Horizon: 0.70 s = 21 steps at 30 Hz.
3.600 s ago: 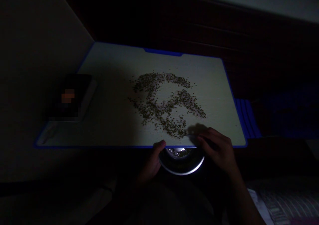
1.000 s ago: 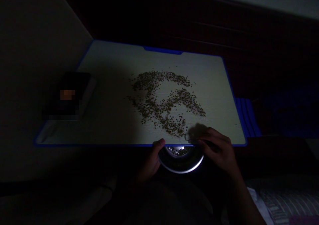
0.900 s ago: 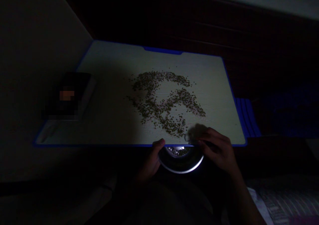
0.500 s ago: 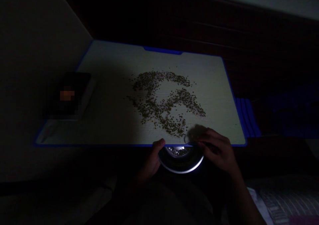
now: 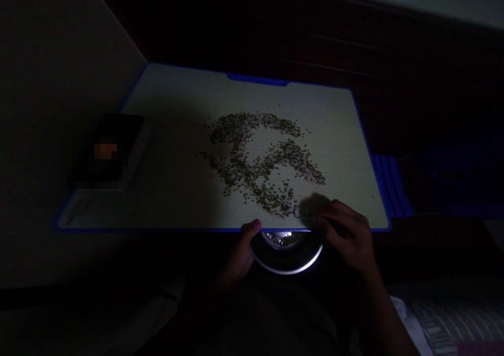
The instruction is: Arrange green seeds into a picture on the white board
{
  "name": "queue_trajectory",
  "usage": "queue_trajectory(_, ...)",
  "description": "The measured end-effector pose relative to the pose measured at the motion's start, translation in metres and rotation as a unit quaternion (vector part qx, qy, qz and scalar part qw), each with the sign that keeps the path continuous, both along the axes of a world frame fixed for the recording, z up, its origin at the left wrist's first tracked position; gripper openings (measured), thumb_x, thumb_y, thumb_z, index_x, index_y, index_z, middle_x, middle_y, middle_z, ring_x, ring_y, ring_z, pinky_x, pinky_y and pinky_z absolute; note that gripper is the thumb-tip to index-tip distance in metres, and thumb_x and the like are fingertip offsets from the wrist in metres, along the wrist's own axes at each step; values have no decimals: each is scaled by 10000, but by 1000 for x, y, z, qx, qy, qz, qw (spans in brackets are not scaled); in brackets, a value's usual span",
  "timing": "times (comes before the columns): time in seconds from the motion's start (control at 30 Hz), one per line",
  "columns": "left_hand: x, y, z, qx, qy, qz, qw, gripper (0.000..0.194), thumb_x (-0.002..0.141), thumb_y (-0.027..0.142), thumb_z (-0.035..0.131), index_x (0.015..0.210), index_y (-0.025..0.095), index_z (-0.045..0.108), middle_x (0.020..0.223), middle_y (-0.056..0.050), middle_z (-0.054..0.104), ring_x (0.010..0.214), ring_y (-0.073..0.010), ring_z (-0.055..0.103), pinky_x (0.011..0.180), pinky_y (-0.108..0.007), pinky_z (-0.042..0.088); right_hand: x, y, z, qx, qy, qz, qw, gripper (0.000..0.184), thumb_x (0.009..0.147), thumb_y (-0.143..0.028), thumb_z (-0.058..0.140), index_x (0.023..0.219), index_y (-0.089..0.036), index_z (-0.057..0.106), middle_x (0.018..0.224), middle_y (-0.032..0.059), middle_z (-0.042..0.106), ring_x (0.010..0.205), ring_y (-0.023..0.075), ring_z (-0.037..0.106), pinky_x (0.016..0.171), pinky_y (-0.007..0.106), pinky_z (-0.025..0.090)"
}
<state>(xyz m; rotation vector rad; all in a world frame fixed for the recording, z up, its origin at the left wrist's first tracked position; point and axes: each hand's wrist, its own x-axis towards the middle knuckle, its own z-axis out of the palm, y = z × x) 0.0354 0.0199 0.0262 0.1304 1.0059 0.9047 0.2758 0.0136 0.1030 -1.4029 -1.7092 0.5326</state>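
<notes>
Small dark greenish grains [image 5: 240,172] lie scattered in a curved patch on a pale board-like tabletop [image 5: 338,130] with a blue rim. My left hand [image 5: 242,251] is closed on the rim of a round metal bowl [image 5: 291,269], thumb up by the table's front edge. The bowl sits just below that edge, partly hidden by it, and more grains show inside. My right hand [image 5: 348,235] pinches a thin spoon [image 5: 297,212]. Its rounded tip rests at the near end of the grain patch; dim light hides its details.
A dark box-shaped object [image 5: 122,151], partly blurred out, stands on the left of the tabletop. Blue ribbed material [image 5: 389,185] shows beyond the right edge. Striped fabric [image 5: 457,319] lies at lower right. A wall rises on the left.
My right hand has shifted slightly right and away from the bowl's rim, with the spoon tip now farther over the tabletop. My left hand and the bowl stay put.
</notes>
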Motion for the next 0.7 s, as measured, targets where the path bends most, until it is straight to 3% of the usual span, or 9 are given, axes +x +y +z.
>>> queue_trajectory(0.23, -1, -1, -2, 4, -2, -6, 1000, 419, 713, 507, 929, 933, 171, 812, 999, -110, 859, 1260, -415, 710, 1152, -528, 482, 1, 3, 0, 2, -5, -77, 997, 71, 950, -251, 729, 943, -246, 800, 832, 22, 753, 744, 177, 694, 655, 314, 560)
queue_trajectory(0.7, 1, -1, -2, 14, -4, 22, 1000, 396, 726, 449, 916, 1000, 182, 812, 1089, -95, 858, 1282, -391, 705, 1164, -507, 479, -2, 2, 0, -18, -4, -36, 999, 87, 946, -239, 731, 976, -257, 810, 876, 30, 776, 786, 185, 714, 698, 326, 582)
